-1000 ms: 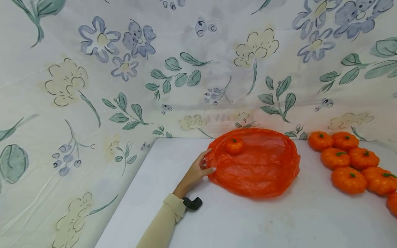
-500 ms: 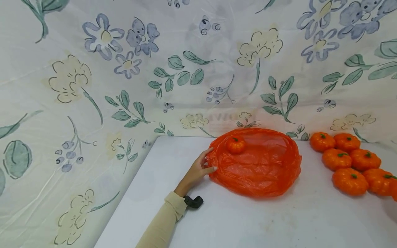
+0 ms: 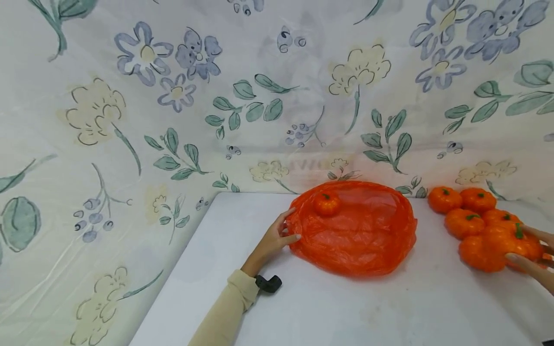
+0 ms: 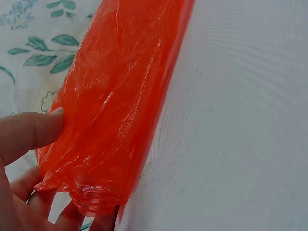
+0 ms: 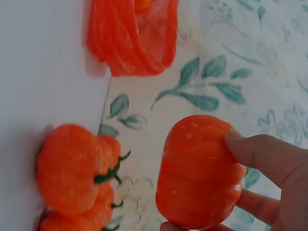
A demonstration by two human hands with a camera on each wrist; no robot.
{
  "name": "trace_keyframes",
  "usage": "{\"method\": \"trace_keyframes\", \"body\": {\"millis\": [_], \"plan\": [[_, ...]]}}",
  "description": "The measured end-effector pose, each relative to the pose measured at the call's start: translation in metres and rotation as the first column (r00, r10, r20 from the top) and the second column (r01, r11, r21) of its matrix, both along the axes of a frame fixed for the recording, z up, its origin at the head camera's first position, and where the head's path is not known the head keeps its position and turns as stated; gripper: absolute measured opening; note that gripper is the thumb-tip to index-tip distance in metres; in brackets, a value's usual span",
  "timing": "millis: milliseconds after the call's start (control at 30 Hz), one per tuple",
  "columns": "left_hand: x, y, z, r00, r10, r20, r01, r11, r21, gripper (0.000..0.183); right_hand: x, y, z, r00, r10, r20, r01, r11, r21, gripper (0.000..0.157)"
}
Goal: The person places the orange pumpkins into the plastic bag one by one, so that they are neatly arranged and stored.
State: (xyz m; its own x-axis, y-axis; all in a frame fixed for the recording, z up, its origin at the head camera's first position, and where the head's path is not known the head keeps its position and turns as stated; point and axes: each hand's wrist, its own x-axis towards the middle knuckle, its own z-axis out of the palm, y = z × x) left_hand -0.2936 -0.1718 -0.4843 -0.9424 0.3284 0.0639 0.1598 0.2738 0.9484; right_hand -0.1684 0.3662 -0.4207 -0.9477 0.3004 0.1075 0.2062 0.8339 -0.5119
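Observation:
An orange plastic bag [image 3: 359,235] lies spread open on the white table, with one small orange pumpkin [image 3: 327,203] inside its far left part. My left hand [image 3: 274,238] holds the bag's left edge; in the left wrist view the thumb presses the film from one side and the fingers [image 4: 43,199] curl behind it. At the right, my right hand [image 3: 534,273] grips another pumpkin [image 5: 197,173] between thumb and fingers. In the right wrist view this pumpkin hangs apart from the others, its stem hidden; in the head view it overlaps the group.
Several more pumpkins [image 3: 464,223] sit close together on the table [image 3: 329,312], right of the bag. A floral sheet [image 3: 259,96] rises behind and left of the table. A black wrist mount [image 3: 268,284] is on my left wrist.
My right hand has come into view from the right, holding a pumpkin in front of the group. The left hand and the bag stay where they were.

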Motion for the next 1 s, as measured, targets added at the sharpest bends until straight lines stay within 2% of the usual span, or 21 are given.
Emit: {"method": "trace_keyframes", "body": {"millis": [100,167,233,400,467,667,1000], "plan": [[0.000,-0.001,-0.002,1.000,-0.006,0.006,0.006,1.000,0.000,0.075,-0.005,-0.015,0.007,0.995,0.099,-0.024,-0.099,0.995,-0.007,0.092],[0.001,-0.002,-0.002,1.000,0.001,0.005,-0.001,1.000,0.006,0.075,-0.011,-0.027,0.010,0.983,0.177,-0.051,-0.177,0.984,0.004,0.087],[0.001,-0.004,-0.003,1.000,0.007,0.000,-0.007,1.000,0.006,0.074,-0.017,-0.040,0.014,0.969,0.244,-0.041,-0.244,0.970,0.001,0.084],[0.002,-0.004,-0.004,1.000,-0.005,-0.003,0.005,1.000,0.001,0.074,-0.033,-0.070,0.028,0.925,0.373,-0.077,-0.376,0.926,-0.021,0.082],[0.001,-0.002,-0.003,1.000,-0.013,-0.008,0.013,1.000,0.011,0.075,-0.041,-0.080,0.035,0.899,0.423,-0.112,-0.428,0.903,-0.027,0.080],[0.001,0.001,-0.004,1.000,-0.023,-0.008,0.024,0.999,0.024,0.075,-0.062,-0.115,0.047,0.852,0.514,-0.102,-0.522,0.849,-0.086,0.079],[0.000,0.001,-0.003,1.000,-0.016,-0.024,0.016,1.000,0.017,0.075,-0.102,-0.163,0.047,0.777,0.624,-0.078,-0.629,0.770,-0.106,0.070]]}}
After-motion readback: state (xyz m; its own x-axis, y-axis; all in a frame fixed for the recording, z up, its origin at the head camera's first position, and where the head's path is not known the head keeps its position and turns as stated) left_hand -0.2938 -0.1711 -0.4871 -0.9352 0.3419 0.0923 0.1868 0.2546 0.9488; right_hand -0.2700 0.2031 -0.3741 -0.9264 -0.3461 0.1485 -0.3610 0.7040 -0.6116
